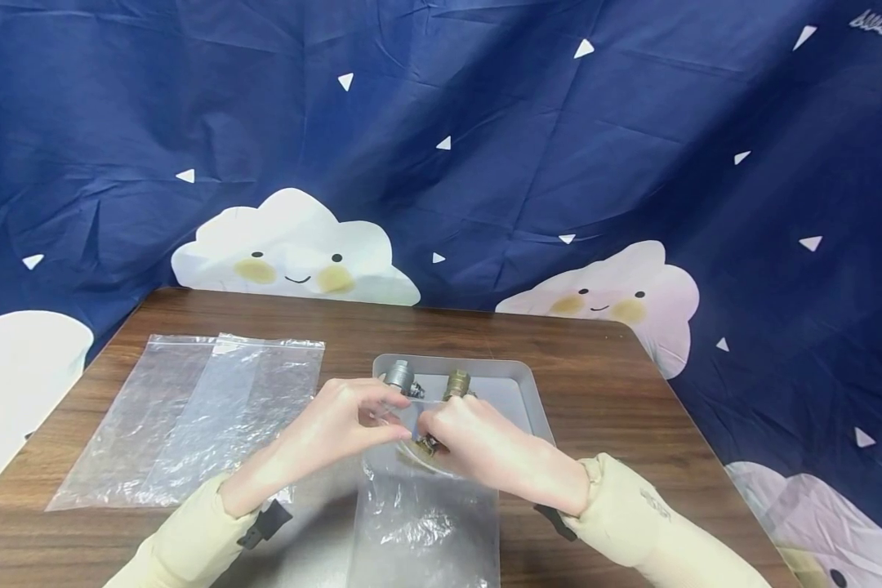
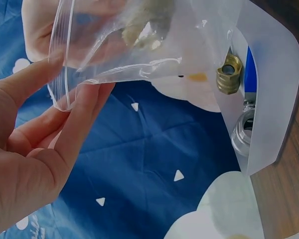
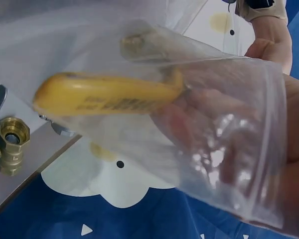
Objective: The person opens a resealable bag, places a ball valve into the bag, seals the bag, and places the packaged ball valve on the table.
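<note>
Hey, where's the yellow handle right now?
The yellow handle is left of centre in the right wrist view, inside the clear bag, with the right grip at its right end and a brass valve lower left.

The left hand [image 1: 341, 416] is pinching a clear bag [image 1: 428, 527] near its 12 o'clock end; the right hand [image 1: 474, 437] is gripping a metal fitting [image 1: 428, 443]. The grey tray [image 1: 505, 402] is holding a silver part [image 1: 399, 376] at 11 o'clock. Transparent bags [image 1: 206, 425] (overlapping) are lying at 9 o'clock from the hands.
</note>
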`<state>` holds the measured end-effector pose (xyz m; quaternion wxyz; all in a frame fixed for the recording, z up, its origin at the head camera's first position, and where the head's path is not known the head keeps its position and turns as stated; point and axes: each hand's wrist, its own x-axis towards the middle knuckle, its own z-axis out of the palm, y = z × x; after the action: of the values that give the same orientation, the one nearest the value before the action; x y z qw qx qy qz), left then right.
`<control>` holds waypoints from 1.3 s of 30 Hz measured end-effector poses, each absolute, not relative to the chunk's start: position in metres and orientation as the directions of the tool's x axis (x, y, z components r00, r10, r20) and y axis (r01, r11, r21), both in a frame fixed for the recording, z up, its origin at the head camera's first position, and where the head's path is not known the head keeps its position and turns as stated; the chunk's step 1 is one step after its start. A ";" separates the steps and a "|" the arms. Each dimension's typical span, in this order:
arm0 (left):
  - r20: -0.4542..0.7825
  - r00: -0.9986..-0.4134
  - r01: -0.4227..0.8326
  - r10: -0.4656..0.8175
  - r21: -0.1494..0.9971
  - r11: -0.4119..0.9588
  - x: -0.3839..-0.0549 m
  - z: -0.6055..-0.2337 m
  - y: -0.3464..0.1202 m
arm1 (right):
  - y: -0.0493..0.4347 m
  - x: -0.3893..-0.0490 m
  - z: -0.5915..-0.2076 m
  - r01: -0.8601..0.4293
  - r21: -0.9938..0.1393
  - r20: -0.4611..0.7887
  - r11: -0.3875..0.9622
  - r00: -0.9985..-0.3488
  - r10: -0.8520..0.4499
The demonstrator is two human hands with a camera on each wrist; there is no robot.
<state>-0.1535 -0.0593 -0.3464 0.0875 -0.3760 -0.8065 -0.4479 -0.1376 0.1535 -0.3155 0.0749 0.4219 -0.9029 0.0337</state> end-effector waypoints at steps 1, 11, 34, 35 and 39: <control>0.475 -0.704 0.681 0.528 0.661 0.314 -0.153 -0.346 -0.059 | 0.153 -0.138 -0.316 -0.770 -0.005 0.157 0.637 -0.630 -0.760; 0.488 -0.699 0.692 0.523 0.646 0.322 -0.152 -0.348 -0.059 | 0.146 -0.137 -0.317 -0.761 -0.052 0.062 0.646 -0.648 -0.759; 0.398 -0.743 0.637 0.537 0.665 0.389 -0.154 -0.359 -0.066 | 0.146 -0.139 -0.332 -0.714 -0.095 -0.050 0.694 -0.693 -0.719; 0.398 -0.745 0.637 0.536 0.664 0.392 -0.155 -0.359 -0.067 | 0.147 -0.139 -0.331 -0.717 -0.100 -0.046 0.690 -0.689 -0.723; 0.395 -0.741 0.641 0.542 0.657 0.397 -0.157 -0.360 -0.070 | 0.156 -0.139 -0.322 -0.758 -0.136 0.028 0.638 -0.647 -0.762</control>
<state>-0.1568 -0.0702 -0.3601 0.0587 -0.3549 -0.8336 -0.4192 -0.1390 0.1561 -0.3225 -0.0157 0.4199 -0.9049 0.0676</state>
